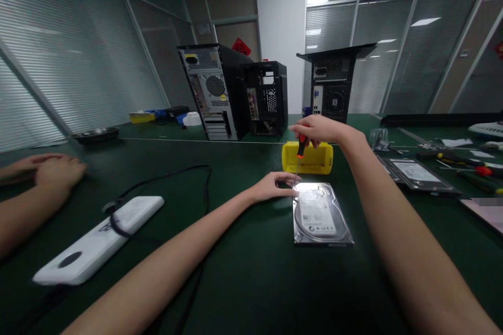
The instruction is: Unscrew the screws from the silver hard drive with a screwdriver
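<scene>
A silver hard drive (316, 214) with a white label lies flat on the green table. My left hand (273, 186) grips its far left corner, thumb on the near side and fingers beyond. From above, my right hand (314, 130) holds a screwdriver (301, 147) with a black and orange handle. The thin shaft points down, nearly upright, and its tip meets the drive's far left corner between my left thumb and fingers. Whatever lies under the tip is too small to make out. Just behind the drive stands a yellow open case (320, 159), partly behind my right hand.
Computer towers (220, 89) stand at the back. To the left lies a white power strip (102, 238) with a black cable (208, 188). Another person's hands (58, 170) rest at the far left. More hard drives (418, 172) and several hand tools (471, 167) lie right.
</scene>
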{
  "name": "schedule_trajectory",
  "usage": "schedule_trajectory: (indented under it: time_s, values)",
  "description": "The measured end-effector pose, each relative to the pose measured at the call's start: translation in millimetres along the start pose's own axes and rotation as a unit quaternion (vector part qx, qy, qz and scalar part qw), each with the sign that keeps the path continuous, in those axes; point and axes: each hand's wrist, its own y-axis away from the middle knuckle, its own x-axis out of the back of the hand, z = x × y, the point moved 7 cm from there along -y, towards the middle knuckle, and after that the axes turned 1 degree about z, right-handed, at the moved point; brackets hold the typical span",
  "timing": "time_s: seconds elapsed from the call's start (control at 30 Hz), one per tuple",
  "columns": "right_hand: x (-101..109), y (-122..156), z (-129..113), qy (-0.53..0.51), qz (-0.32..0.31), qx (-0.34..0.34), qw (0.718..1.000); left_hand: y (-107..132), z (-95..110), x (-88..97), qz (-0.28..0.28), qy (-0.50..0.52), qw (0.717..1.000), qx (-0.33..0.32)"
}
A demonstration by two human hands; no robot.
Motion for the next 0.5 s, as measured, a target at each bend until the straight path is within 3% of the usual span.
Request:
schedule_trajectory:
  time_s: [0.17, 0.3, 0.5]
  values:
    - [-1, 5, 0, -0.04, -0.058, -0.031, 0.997, 2, 5, -0.8, -0.023, -0.02, 0.999, -0.009]
    - [-4, 7, -14, -0.055, -0.085, 0.004, 0.995, 2, 4, -1.6, -0.018, -0.021, 1.0, -0.003]
    - [-7, 9, -36, 0.078, -0.029, 0.048, 0.995, 2, 4, -3.7, -0.022, -0.009, 1.0, -0.004]
